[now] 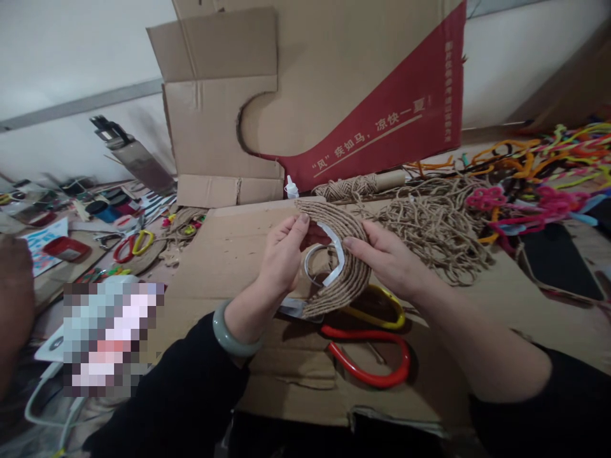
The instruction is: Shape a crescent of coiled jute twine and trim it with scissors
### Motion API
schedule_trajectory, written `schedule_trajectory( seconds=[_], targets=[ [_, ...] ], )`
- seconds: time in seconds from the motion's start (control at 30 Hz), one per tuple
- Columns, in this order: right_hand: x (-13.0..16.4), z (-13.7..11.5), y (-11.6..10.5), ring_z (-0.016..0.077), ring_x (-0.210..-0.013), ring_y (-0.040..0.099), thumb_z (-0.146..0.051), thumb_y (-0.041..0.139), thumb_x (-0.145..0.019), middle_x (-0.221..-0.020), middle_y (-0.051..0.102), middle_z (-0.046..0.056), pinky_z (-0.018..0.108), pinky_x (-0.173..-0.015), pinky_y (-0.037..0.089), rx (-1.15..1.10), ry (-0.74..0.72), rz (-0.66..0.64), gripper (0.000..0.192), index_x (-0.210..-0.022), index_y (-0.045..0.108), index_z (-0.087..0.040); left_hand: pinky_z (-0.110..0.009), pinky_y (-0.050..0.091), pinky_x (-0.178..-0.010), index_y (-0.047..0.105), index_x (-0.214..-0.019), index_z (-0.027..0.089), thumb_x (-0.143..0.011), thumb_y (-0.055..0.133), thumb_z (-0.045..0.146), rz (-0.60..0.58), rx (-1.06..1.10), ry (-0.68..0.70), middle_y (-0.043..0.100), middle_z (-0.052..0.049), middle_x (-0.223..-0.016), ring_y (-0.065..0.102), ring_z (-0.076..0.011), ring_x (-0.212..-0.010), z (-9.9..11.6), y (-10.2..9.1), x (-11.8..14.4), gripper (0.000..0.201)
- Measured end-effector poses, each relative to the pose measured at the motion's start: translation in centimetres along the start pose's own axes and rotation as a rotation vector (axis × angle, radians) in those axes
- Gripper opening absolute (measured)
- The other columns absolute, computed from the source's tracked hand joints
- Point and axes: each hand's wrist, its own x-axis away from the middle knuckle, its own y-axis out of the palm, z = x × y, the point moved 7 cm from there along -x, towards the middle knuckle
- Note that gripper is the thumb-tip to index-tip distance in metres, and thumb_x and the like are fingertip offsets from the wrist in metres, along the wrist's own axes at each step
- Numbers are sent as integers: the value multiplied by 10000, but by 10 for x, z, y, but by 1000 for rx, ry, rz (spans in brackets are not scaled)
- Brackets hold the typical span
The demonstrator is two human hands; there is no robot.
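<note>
Both my hands hold a crescent-shaped piece (356, 270) covered in curved rows of brown twine, above the cardboard. A whitish strip (340, 251) runs along its inner edge. My left hand (281, 251) pinches the upper left end between thumb and fingers. On the right side, my right hand (389, 257) grips the outer curve with its thumb on the twine rows. Behind the crescent's opening shows part of a pale ring (308, 264), perhaps a tape roll. Just below lie scissors with a red handle loop (405, 362) and a yellow one (398, 312), their blades hidden.
Loose twine (429, 235) is heaped at right, near a dark phone (561, 261) and coloured fuzzy stems (525, 159). Cut cardboard (219, 133) stands behind a small white bottle (291, 188). Smaller scissors (133, 245) and paint jars (102, 211) lie left, where another person's arm (14, 312) shows.
</note>
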Motion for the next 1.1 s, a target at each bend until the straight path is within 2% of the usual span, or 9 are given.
schedule_trajectory(
  seconds=[0.17, 0.37, 0.53, 0.77, 0.9, 1.1],
  targets=[
    [-1, 3, -2, 181, -795, 569, -354, 524, -836, -852, 609, 34, 392, -821, 498, -9, -4, 8, 171, -891, 551, -194, -263, 515, -633, 635, -737, 167, -790, 618, 489, -23, -23, 2, 669, -25, -653, 646, -130, -630, -1, -1, -2, 327],
    [0, 0, 0, 192, -800, 570, -335, 515, -831, -827, 607, 31, 371, -768, 492, 71, 3, 11, 146, -867, 544, -196, -230, 490, -602, 600, -696, 158, -692, 746, 355, 11, -59, -28, 648, 6, -632, 591, -86, -563, 0, -2, -1, 245],
    [1, 1, 4, 210, -848, 585, -359, 511, -837, -819, 596, 30, 387, -796, 494, 48, 18, -23, 162, -873, 528, -202, -210, 471, -575, 608, -693, 157, -701, 731, 315, 12, -37, -17, 640, 14, -619, 571, -74, -555, 2, 0, 0, 200],
    [0, -2, 2, 206, -848, 587, -345, 515, -825, -818, 606, 32, 393, -812, 498, 16, 10, 0, 146, -830, 531, -200, -261, 516, -656, 601, -704, 162, -761, 673, 388, 23, -7, -15, 662, -7, -646, 626, -110, -608, 0, -4, -4, 244],
    [0, -2, 3, 204, -877, 587, -337, 517, -828, -868, 616, 43, 404, -856, 489, -18, 2, -2, 147, -859, 529, -194, -265, 525, -688, 582, -688, 170, -776, 667, 379, 24, 1, 22, 645, 10, -620, 641, -110, -622, 0, -7, -8, 242],
    [-1, 4, 3, 191, -858, 591, -332, 525, -830, -904, 626, 44, 390, -848, 492, -95, 37, -7, 177, -929, 542, -186, -266, 531, -699, 612, -754, 167, -797, 634, 445, 21, 43, -19, 668, -1, -651, 643, -107, -620, -6, -14, -15, 283]
  ],
)
